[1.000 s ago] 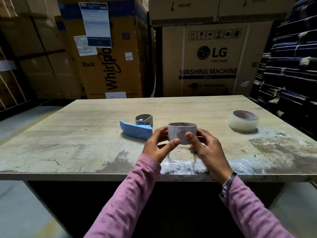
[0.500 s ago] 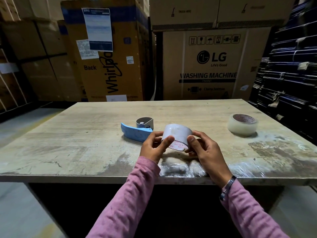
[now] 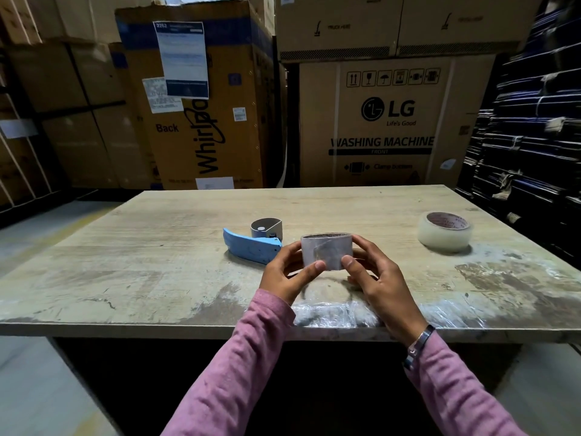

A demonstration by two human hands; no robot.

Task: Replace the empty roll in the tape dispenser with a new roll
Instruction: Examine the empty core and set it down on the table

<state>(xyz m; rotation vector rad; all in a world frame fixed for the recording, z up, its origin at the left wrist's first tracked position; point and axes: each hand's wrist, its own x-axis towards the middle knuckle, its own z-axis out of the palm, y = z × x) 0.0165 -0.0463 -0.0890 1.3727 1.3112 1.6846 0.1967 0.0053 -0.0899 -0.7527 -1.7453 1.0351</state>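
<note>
Both hands hold a pale grey tape roll [image 3: 327,250] just above the wooden table [image 3: 157,253], its open core facing up. My left hand [image 3: 287,272] grips the roll's left side, thumb on its front. My right hand [image 3: 375,275] grips the right side, thumb also on the front. The blue-handled tape dispenser [image 3: 251,245] lies on the table just left of and behind my left hand, with a grey round housing [image 3: 266,227] at its far end. A second, clear tape roll [image 3: 444,231] lies flat at the table's right.
Large cardboard appliance boxes [image 3: 383,121] stand behind the table. Dark stacked bundles [image 3: 534,136] fill the right side. Crinkled plastic film [image 3: 330,313] covers the table's near edge under my hands. Bare floor [image 3: 37,234] lies to the left.
The roll was tipped with its side toward me half a second ago; it is now turned back upright, core opening up, still held in both hands at about the same place.
</note>
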